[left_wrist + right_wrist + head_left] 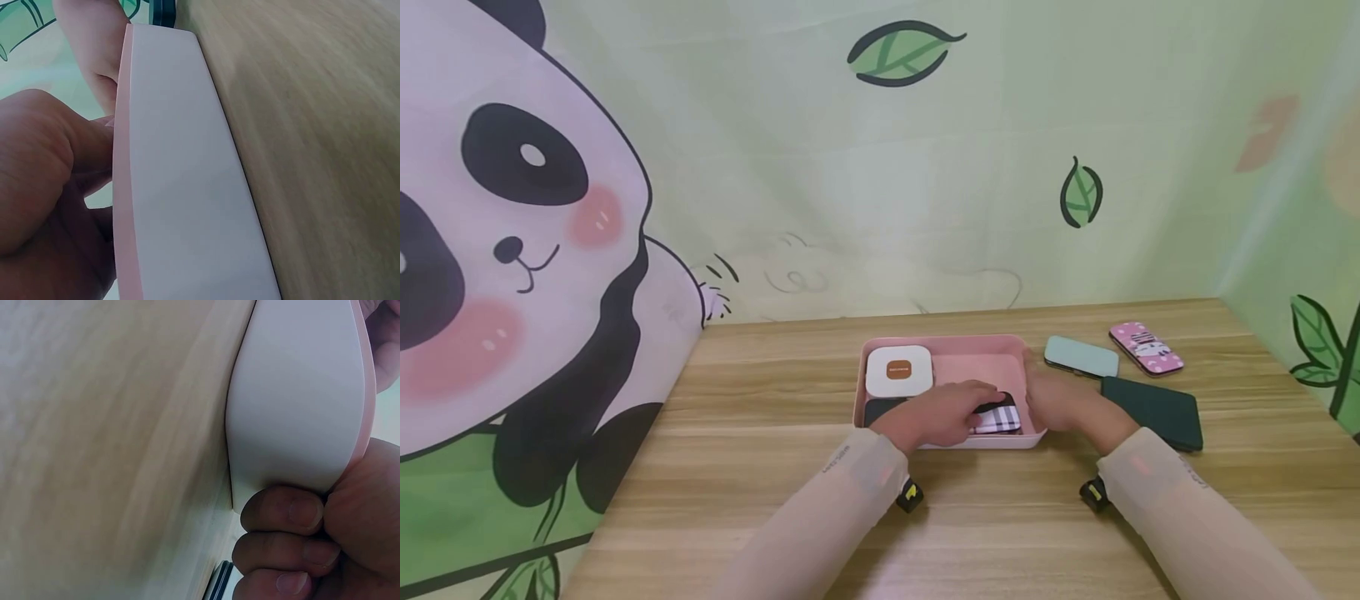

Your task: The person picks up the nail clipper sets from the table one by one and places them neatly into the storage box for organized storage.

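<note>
We look down at a wooden table (752, 400) where a plaid case (997, 420) lies at the front right inside a shallow tray (988, 367). The case's long axis runs roughly left to right, along the tray's near wall, with its right end showing and its left part hidden under a person's left hand (946, 412). The case is white with dark checks on its near part and black on its far part, and its visible corner is rounded. The tray also lies lengthwise from left to right; it is pink inside and along the rim, whitish outside. We see the left hand bent over the case, touching it, but its fingertips are hidden, so we cannot tell whether they pinch it. The right hand (1063, 400) is clamped on the tray's right end, fingers curled against the outer wall. At the tray's back left we find a white box (899, 372), rounded and bearing a brown label, with a dark item (882, 410) in front of it, partly covered. Right of the tray lie a pale mint case (1081, 357), a pink patterned case (1146, 348) pointing away to the upper left, and a dark green case (1153, 412).
</note>
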Motion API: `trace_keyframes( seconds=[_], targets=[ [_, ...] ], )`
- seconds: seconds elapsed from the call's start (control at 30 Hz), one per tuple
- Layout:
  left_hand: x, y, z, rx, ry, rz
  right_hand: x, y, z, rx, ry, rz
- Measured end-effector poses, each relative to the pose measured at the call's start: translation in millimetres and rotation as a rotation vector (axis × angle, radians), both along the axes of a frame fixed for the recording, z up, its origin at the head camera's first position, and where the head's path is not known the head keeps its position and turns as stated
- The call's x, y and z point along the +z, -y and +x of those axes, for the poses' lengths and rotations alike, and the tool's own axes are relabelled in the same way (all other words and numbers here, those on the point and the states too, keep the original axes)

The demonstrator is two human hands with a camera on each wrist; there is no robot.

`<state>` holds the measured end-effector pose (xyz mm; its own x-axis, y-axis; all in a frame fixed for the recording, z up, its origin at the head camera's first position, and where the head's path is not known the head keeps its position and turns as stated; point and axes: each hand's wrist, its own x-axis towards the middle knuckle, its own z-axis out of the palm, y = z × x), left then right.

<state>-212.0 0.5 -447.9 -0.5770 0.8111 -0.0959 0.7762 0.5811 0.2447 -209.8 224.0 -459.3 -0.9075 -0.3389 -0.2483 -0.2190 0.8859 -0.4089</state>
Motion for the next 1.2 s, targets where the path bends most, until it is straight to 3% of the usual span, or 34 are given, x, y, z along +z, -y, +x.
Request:
trace_keyframes(
  seconds=[0.2,0.43,0.63,1.2],
  targets=[
    [2.5,-1.9,0.6,-0.002,-0.003,-0.019,-0.6,-0.3,-1.4,-0.002,0.003,0.007],
    [3.7,-2.8,-3.4,-0.056,0.009,-0.011,-2.5,2.4,-1.4,-0.021,-0.006,-0.003],
    [-3.2,1.0,-4.1,-0.025,0.027,0.012,-3.1,3.2,-0.8,-0.016,-0.01,-0.003],
    [-6.8,6.6,-2.5,0.011,0.015,0.055,-0.5,1.8,1.8,-0.024,0.005,-0.001]
  ],
)
